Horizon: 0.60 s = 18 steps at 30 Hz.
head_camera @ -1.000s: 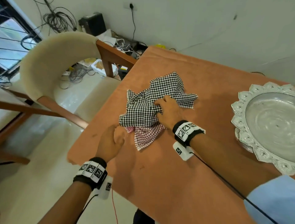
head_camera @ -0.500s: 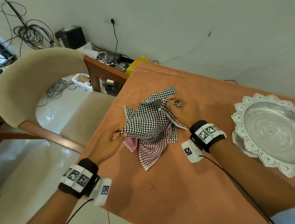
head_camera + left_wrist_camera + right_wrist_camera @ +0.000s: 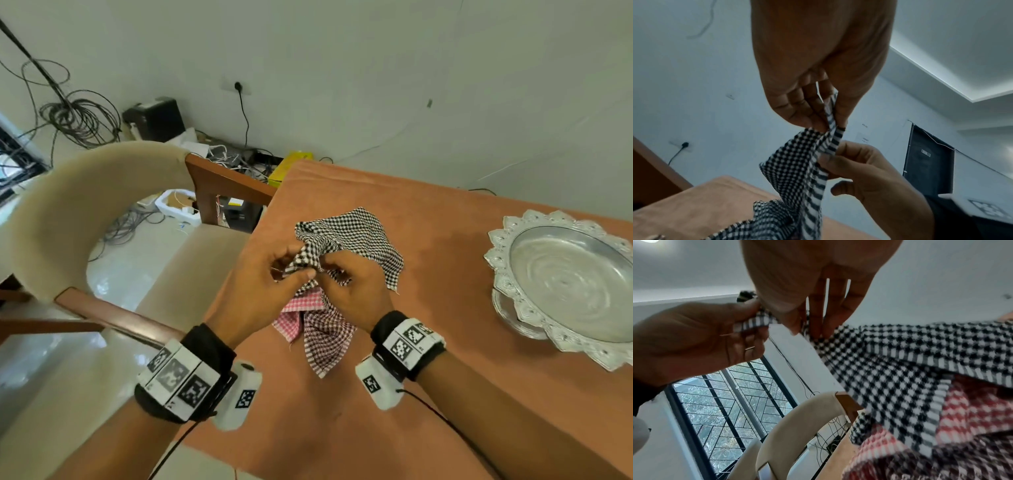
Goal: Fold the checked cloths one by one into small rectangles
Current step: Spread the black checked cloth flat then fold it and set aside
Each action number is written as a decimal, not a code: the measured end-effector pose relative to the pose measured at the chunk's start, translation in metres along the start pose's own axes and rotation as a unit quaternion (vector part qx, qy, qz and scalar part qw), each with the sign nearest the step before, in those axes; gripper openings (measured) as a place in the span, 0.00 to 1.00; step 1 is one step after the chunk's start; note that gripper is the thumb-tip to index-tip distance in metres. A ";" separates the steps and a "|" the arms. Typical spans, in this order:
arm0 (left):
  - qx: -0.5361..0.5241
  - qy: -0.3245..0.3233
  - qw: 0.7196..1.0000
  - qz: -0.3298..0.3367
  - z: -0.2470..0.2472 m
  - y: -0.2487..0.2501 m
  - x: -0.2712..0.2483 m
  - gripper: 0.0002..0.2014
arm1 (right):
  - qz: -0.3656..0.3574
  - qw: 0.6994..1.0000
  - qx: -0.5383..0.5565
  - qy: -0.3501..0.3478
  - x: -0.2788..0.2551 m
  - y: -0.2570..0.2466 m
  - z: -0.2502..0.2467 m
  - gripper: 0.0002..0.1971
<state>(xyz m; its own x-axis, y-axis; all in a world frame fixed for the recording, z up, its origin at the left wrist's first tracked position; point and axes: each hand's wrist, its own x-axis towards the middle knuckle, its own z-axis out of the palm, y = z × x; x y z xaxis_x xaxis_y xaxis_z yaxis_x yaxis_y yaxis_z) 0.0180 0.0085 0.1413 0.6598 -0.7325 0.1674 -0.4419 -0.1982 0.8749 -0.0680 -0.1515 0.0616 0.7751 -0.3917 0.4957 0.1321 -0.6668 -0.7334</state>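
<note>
A black-and-white checked cloth [image 3: 356, 236] is lifted at its near edge above the orange table [image 3: 428, 394], and its far part still lies on the table. My left hand [image 3: 298, 263] pinches a corner of it between thumb and fingers [image 3: 830, 120]. Right beside it, my right hand [image 3: 334, 272] pinches the same edge [image 3: 807, 327]. The hands almost touch. Under the lifted cloth lie a red checked cloth [image 3: 294, 320] and a dark red checked cloth [image 3: 329, 346], both crumpled and partly hidden by my hands.
An ornate silver tray [image 3: 513, 308] stands at the table's right side. A cream upholstered chair [image 3: 78, 192] with wooden arms stands left of the table. Cables and boxes clutter the floor by the far wall. The table's left edge is close to the cloths.
My right hand has moved from the cloth's far corner to meet my left hand. Both now pinch the black-and-white cloth close together, raised off the pile.
</note>
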 end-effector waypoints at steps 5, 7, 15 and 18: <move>0.107 0.092 0.988 0.058 -0.028 0.002 -0.001 0.14 | -0.003 0.997 -0.068 -0.038 0.004 0.000 -0.016 0.08; 0.121 0.103 0.983 0.091 -0.039 0.011 0.000 0.12 | 0.017 0.989 -0.143 -0.031 0.009 -0.001 -0.020 0.12; 0.125 0.195 0.962 0.147 -0.086 0.042 -0.001 0.17 | 0.101 0.990 -0.100 0.018 0.034 -0.003 -0.075 0.08; 0.121 0.208 0.960 0.141 -0.091 0.043 -0.013 0.15 | 0.104 0.994 -0.001 0.017 0.037 -0.021 -0.112 0.07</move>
<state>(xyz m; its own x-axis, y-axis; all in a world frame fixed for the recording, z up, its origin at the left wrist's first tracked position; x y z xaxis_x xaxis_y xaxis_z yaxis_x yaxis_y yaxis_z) 0.0455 0.0683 0.2182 0.6567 -0.4653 0.5935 -0.7338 -0.2126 0.6453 -0.1114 -0.2233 0.1470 0.7638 -0.5426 0.3496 -0.0300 -0.5710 -0.8204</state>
